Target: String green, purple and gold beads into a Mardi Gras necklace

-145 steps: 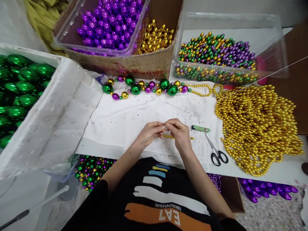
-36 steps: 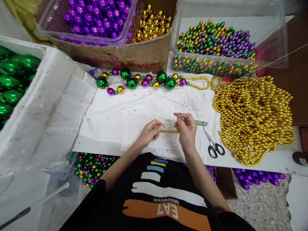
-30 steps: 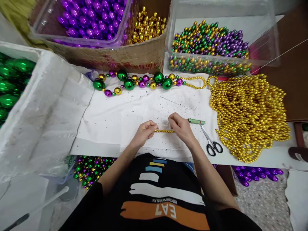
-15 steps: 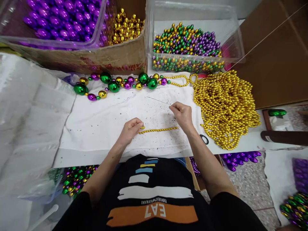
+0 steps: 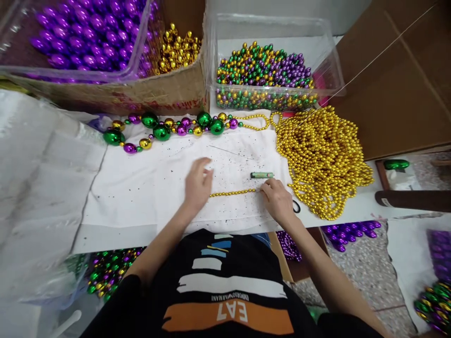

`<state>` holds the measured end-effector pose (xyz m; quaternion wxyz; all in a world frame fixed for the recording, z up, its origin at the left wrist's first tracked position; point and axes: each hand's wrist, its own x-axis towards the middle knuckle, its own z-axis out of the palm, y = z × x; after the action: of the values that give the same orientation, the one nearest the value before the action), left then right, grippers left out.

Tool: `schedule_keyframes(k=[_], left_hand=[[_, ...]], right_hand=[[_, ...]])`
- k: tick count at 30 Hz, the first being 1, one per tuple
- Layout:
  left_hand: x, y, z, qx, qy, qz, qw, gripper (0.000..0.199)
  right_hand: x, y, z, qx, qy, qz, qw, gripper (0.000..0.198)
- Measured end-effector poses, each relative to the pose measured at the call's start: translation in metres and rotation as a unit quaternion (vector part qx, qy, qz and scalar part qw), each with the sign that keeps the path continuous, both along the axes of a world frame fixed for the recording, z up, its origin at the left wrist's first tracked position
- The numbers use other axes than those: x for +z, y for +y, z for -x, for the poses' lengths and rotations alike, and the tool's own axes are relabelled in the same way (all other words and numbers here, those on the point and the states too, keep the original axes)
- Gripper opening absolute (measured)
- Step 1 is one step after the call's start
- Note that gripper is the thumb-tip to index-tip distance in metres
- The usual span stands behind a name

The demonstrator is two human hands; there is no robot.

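A short strand of gold beads lies nearly straight across the white cloth. My left hand is over its left end, slightly blurred, thumb and fingers apart and nothing visible between them. At the strand's right end, my right hand has its fingers drawn together; the fingertips partly hide what they pinch, apparently the strand's end. Just above those fingers lies a small green lighter with a dark end. Farther up, a long thin needle rests on the cloth. A black scissor handle shows beside my right wrist.
A necklace of large green, purple and gold beads stretches along the cloth's back. Heaped gold bead strands lie at right. Behind stand a clear bin of mixed beads and a cardboard box. A thread slants across the upper right.
My right hand has let go of the needle and come down to the strand's right end. The lighter has come into view. My left hand has opened and lifted off the beads.
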<state>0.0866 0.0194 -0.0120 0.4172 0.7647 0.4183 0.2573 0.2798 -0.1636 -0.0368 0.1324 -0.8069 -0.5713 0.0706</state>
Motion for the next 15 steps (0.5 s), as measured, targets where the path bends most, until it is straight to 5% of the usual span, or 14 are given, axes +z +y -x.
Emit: schedule_keyframes(k=[3, 6, 10, 15], left_hand=[[0.002, -0.041, -0.044, -0.196, -0.060, 0.133, 0.970, 0.027], [0.000, -0.060, -0.061, -0.306, -0.031, 0.254, 0.917, 0.026], [0.003, -0.039, -0.026, -0.323, 0.041, 0.320, 0.890, 0.032], [0.005, 0.001, 0.046, -0.325, 0.103, 0.232, 0.911, 0.033]], right_hand=[[0.017, 0.002, -0.001, 0.010, 0.084, -0.041, 0.996, 0.018], [0.036, -0.004, -0.011, 0.011, 0.171, -0.078, 0.982, 0.014], [0.045, -0.019, -0.035, -0.046, 0.106, -0.125, 0.985, 0.017], [0.040, -0.025, -0.068, -0.174, 0.047, -0.167, 0.969, 0.018]])
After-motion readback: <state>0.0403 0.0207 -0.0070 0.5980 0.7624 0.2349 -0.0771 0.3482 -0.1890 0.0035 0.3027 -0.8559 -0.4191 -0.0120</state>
